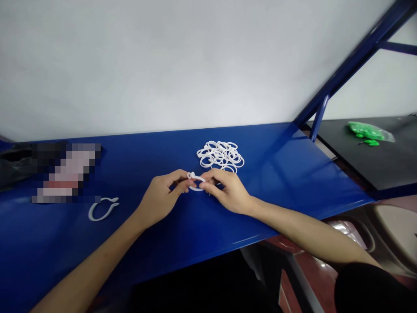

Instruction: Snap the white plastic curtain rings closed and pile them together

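Both hands meet over the blue table (293,174) and pinch one white plastic ring (196,181) between them. My left hand (163,195) grips its left side with thumb and fingers closed. My right hand (226,191) pinches its right side. Just behind the hands lies a heap of several white rings (220,155). A single white ring clip (102,208), opened out, lies on the table to the left of my left forearm.
A blurred-out object (65,174) sits at the table's left. A white wall rises behind. To the right, a blue frame post (317,117) borders a dark shelf (374,165) carrying a bag of green parts (369,131).
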Motion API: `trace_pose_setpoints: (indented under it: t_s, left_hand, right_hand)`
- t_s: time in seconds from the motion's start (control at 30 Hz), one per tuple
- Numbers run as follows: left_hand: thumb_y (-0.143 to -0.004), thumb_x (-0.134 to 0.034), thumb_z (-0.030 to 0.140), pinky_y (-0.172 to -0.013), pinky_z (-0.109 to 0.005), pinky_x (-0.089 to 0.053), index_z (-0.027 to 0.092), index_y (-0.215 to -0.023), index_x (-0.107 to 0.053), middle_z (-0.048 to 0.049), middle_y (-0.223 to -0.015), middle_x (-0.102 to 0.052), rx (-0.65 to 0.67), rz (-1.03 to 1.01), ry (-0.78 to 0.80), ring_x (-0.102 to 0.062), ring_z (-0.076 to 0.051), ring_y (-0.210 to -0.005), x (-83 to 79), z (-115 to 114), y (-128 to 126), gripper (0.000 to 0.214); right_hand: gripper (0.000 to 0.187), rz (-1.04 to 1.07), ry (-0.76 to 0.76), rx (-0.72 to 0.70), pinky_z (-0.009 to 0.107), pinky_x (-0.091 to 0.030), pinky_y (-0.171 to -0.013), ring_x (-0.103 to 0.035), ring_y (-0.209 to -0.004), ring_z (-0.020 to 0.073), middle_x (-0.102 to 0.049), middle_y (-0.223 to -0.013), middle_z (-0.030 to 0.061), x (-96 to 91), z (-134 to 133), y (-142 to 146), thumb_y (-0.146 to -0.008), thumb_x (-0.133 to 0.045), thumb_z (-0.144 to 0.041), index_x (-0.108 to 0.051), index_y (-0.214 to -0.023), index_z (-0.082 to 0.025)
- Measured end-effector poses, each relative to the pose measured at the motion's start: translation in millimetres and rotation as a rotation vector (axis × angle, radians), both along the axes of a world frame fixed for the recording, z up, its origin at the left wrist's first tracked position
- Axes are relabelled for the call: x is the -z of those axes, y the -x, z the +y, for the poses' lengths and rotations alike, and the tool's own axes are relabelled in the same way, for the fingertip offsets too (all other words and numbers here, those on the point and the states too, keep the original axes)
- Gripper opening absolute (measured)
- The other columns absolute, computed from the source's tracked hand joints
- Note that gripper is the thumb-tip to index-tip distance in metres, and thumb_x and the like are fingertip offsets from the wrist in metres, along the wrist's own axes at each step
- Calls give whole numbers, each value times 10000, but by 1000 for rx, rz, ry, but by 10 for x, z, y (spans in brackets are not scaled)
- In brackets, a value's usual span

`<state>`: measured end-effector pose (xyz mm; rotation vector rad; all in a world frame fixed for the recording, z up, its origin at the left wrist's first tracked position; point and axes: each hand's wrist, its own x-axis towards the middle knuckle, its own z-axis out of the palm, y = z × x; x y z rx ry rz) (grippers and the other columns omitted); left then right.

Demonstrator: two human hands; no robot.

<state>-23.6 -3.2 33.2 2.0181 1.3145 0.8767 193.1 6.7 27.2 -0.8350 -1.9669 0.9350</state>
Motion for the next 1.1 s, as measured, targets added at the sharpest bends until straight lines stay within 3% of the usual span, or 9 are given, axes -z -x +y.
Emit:
trace_pose_setpoints:
  t_s: [0.07,0.17,0.27,0.33,0.47,0.73,0.9,1.0,1.1]
  left_hand:
    - [-969,-548,377,-628,-208,-477,226,-890,-694,44,-700,-704,17,4,-34,-659,-114,-636,-16,-6,4,225]
    - [-982,-537,376,-635,-189,-479,232,-890,-706,41,-746,-729,82,-29,-90,-671,-105,-660,-37,-28,7,240]
    - [-988,-537,371,-619,-174,-477,233,-872,-709,43,-733,-728,134,-43,-117,-660,-96,-634,-55,-47,16,249]
    - [-984,-550,349,-608,-169,-474,236,-881,-710,51,-718,-722,144,-21,-138,-643,-87,-604,-65,-53,21,222]
    - [-987,-546,303,-625,-177,-476,229,-867,-700,53,-706,-708,157,44,-256,-631,-87,-610,-81,-57,16,208]
    - [-965,-488,93,-697,-272,-468,199,-885,-641,19,-780,-732,277,133,-598,-616,-111,-655,-69,-85,16,203]
    - [-968,-449,86,-688,-298,-461,203,-904,-658,5,-802,-753,302,260,-730,-637,-126,-661,-60,-80,35,248]
    - [-982,-452,113,-693,-306,-454,207,-960,-680,-7,-869,-769,278,326,-747,-662,-140,-705,-34,-61,41,248]
    - [-999,-515,262,-746,-332,-478,225,-1118,-680,-40,-1027,-772,164,420,-677,-691,-191,-819,-5,-16,76,207]
  right_hand:
    - [194,52,71,-62,247,-500,-641,-593,-654,93,-655,-820,7,1,-12,8,-971,-614,-358,-690,-962,-180]
    - [242,198,321,-226,245,-525,-625,-608,-650,89,-651,-834,12,17,-27,25,-915,-684,-411,-693,-882,-171]
    - [267,323,576,-340,232,-539,-624,-620,-660,84,-681,-843,10,44,-34,31,-854,-759,-408,-678,-946,-171]
    - [251,364,635,-362,212,-527,-607,-618,-640,74,-684,-802,-1,63,-32,24,-880,-737,-393,-668,-969,-168]
    - [228,384,617,-359,190,-509,-595,-613,-620,61,-663,-744,-12,93,-23,15,-942,-664,-380,-668,-885,-160]
    - [267,317,693,-389,197,-507,-565,-600,-601,71,-653,-700,-12,50,-74,47,-864,-747,-390,-658,-790,-149]
    - [290,267,678,-363,205,-498,-553,-598,-597,79,-655,-687,-11,56,-100,60,-857,-747,-421,-662,-796,-152]
    - [310,207,612,-320,224,-511,-566,-604,-600,88,-680,-723,4,48,-71,58,-862,-732,-457,-673,-817,-156]
    - [280,76,372,-149,237,-501,-583,-597,-606,97,-680,-727,-1,-8,-4,5,-887,-712,-444,-675,-858,-168]
